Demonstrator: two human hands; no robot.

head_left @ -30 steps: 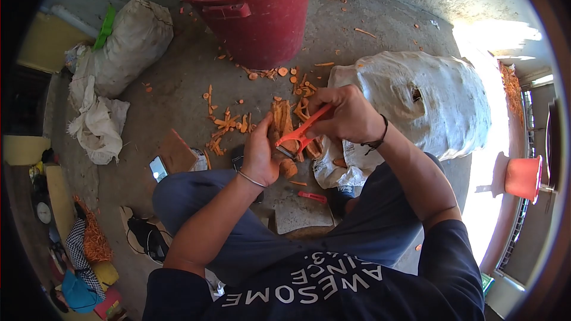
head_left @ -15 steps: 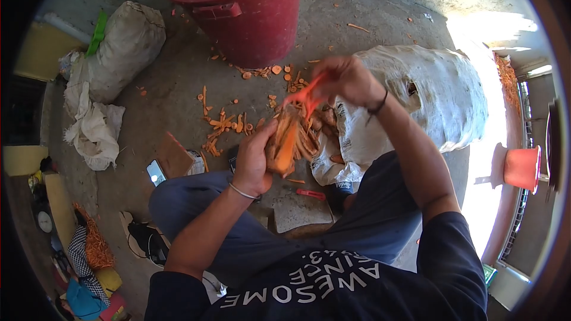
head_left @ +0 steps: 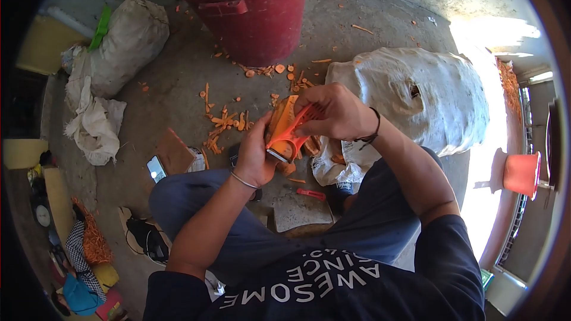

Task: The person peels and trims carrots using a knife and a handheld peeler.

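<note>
My left hand is closed around a large carrot, held out over the floor between my knees. One long face of it shows bright orange. In my right hand is an orange-red Y-shaped peeler, its handle pinched between thumb and fingers. The peeler's metal blade lies against the lower end of the carrot, close to my left fingers. Behind and below my right hand, more carrots show at the mouth of a white sack, partly hidden.
Beyond my hands stands a red tub with carrots inside. Peelings and cut ends litter the concrete floor. A red-handled tool lies near a stone slab. To the left are a phone and another sack.
My right hand has moved down and toward me, bringing the peeler from the carrot's far end to its near end. My left hand still grips the carrot.
</note>
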